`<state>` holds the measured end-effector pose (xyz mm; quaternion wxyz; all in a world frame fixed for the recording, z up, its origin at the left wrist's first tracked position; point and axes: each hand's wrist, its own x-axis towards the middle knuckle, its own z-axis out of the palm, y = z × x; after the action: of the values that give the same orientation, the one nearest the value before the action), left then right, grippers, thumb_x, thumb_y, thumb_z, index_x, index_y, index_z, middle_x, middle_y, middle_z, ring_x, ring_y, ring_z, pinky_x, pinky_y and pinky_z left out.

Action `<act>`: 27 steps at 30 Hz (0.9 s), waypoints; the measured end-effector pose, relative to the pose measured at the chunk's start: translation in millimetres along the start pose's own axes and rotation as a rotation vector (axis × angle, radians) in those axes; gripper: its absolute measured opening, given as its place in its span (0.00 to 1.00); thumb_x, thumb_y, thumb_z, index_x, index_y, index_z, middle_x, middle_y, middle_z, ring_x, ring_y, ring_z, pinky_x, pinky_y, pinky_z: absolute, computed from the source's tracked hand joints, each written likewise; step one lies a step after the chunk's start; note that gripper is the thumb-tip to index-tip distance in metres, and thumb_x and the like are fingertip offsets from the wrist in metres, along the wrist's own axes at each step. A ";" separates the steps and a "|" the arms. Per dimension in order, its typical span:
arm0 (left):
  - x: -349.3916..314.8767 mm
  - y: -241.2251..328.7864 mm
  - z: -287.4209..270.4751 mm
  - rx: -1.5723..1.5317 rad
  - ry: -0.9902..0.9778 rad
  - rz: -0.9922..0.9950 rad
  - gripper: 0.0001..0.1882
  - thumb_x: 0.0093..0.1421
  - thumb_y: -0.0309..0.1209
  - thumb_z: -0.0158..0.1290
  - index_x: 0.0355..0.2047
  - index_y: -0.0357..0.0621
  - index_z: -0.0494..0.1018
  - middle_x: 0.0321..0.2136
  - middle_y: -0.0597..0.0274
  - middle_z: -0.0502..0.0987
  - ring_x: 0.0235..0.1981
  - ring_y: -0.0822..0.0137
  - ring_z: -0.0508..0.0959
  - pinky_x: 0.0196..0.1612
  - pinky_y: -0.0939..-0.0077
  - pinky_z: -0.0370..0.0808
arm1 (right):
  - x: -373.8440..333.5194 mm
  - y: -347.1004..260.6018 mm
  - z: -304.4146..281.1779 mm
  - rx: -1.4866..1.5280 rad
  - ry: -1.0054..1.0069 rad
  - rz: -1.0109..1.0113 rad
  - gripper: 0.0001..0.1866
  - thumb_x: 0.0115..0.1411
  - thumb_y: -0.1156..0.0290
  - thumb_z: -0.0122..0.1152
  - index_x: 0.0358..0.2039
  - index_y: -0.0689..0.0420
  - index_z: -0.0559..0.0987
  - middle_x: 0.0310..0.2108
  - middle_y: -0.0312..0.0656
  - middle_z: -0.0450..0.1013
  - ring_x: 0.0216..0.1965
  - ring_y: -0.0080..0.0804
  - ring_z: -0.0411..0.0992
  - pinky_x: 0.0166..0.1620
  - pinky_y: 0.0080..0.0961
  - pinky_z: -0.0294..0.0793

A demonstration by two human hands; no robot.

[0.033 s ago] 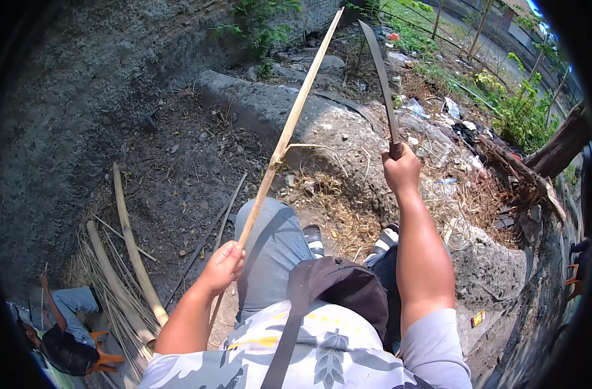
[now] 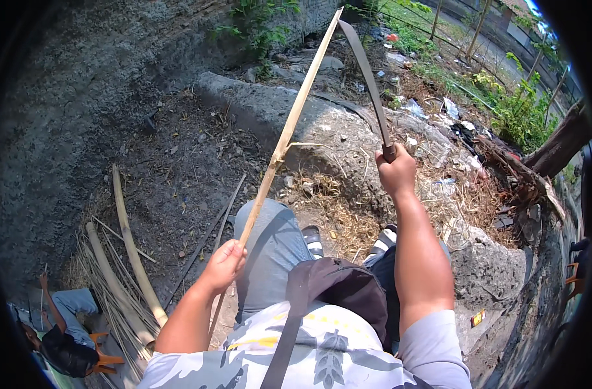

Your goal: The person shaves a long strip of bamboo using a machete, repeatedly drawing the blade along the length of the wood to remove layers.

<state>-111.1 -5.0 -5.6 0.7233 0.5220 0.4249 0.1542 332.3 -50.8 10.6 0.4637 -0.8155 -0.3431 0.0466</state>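
Bamboo strip (image 2: 289, 133) slants up from the left hand (image 2: 223, 264), whose fingers wrap it near its lower end. The right hand (image 2: 396, 172) is clenched on a long curved blade (image 2: 367, 74), its tip near the strip's top. Bamboo poles (image 2: 130, 249) lie on the dirt at left.
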 end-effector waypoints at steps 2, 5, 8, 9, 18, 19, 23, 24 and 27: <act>6.8 8.2 11.6 -0.004 0.001 0.012 0.14 0.76 0.44 0.44 0.37 0.49 0.69 0.20 0.76 0.63 0.18 0.81 0.59 0.21 0.84 0.57 | -14.1 -11.8 2.8 -0.073 -0.084 -0.222 0.10 0.55 0.64 0.67 0.32 0.56 0.77 0.27 0.50 0.78 0.31 0.52 0.78 0.38 0.44 0.76; 14.6 29.8 37.4 0.058 0.052 0.006 0.14 0.76 0.43 0.44 0.39 0.48 0.70 0.22 0.75 0.66 0.19 0.82 0.61 0.22 0.85 0.59 | -30.0 -24.0 13.8 -0.229 -0.150 -0.666 0.10 0.51 0.66 0.68 0.29 0.53 0.75 0.24 0.44 0.76 0.28 0.49 0.78 0.35 0.45 0.76; 19.1 31.1 47.2 0.072 0.042 0.010 0.14 0.76 0.44 0.43 0.40 0.48 0.70 0.23 0.74 0.68 0.19 0.82 0.61 0.22 0.85 0.60 | -47.4 -36.6 24.9 -0.375 -0.243 -0.973 0.10 0.47 0.66 0.68 0.27 0.49 0.74 0.23 0.36 0.76 0.28 0.40 0.79 0.35 0.37 0.74; 19.8 29.5 49.0 0.027 -0.017 0.029 0.15 0.76 0.45 0.44 0.40 0.48 0.70 0.23 0.73 0.69 0.18 0.81 0.61 0.21 0.84 0.59 | -51.9 -39.1 27.7 -0.435 -0.260 -1.030 0.10 0.47 0.66 0.67 0.27 0.48 0.74 0.22 0.36 0.76 0.28 0.39 0.79 0.36 0.37 0.75; 21.8 25.8 51.3 -0.002 -0.040 -0.035 0.13 0.76 0.42 0.42 0.37 0.48 0.68 0.20 0.76 0.61 0.18 0.81 0.59 0.20 0.84 0.56 | -30.0 -20.2 17.6 -0.477 -0.226 -0.618 0.13 0.46 0.64 0.71 0.30 0.50 0.75 0.26 0.43 0.78 0.30 0.47 0.79 0.37 0.44 0.77; 23.2 26.6 54.2 -0.005 -0.011 -0.038 0.12 0.76 0.39 0.42 0.38 0.47 0.69 0.19 0.77 0.61 0.18 0.81 0.59 0.20 0.84 0.57 | -35.0 -24.4 16.7 -0.476 -0.196 -0.631 0.10 0.49 0.64 0.68 0.28 0.50 0.76 0.24 0.42 0.77 0.28 0.46 0.79 0.36 0.43 0.76; 35.8 8.3 42.0 0.042 0.008 0.043 0.15 0.76 0.40 0.43 0.34 0.44 0.70 0.19 0.74 0.65 0.18 0.78 0.64 0.21 0.78 0.61 | -42.9 -40.7 12.6 -0.420 -0.235 -0.775 0.07 0.52 0.65 0.66 0.26 0.49 0.76 0.21 0.40 0.77 0.26 0.43 0.79 0.35 0.41 0.75; 37.8 7.2 42.4 0.307 0.089 0.158 0.18 0.75 0.41 0.43 0.32 0.43 0.70 0.18 0.70 0.67 0.19 0.74 0.67 0.22 0.72 0.64 | -44.3 -40.0 16.1 -0.429 -0.269 -0.827 0.07 0.51 0.65 0.66 0.26 0.49 0.76 0.21 0.38 0.76 0.27 0.41 0.79 0.35 0.40 0.75; 30.0 22.3 54.9 0.696 0.212 0.323 0.21 0.75 0.43 0.44 0.29 0.39 0.69 0.18 0.59 0.69 0.19 0.64 0.71 0.25 0.62 0.67 | -55.5 -45.3 22.9 -0.463 -0.287 -0.929 0.06 0.50 0.66 0.65 0.26 0.48 0.76 0.22 0.37 0.77 0.28 0.39 0.80 0.36 0.37 0.73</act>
<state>-45.9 -10.2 5.6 0.4218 0.7771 0.4367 0.1657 257.8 -52.5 20.0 0.1922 -0.6442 -0.7289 -0.1292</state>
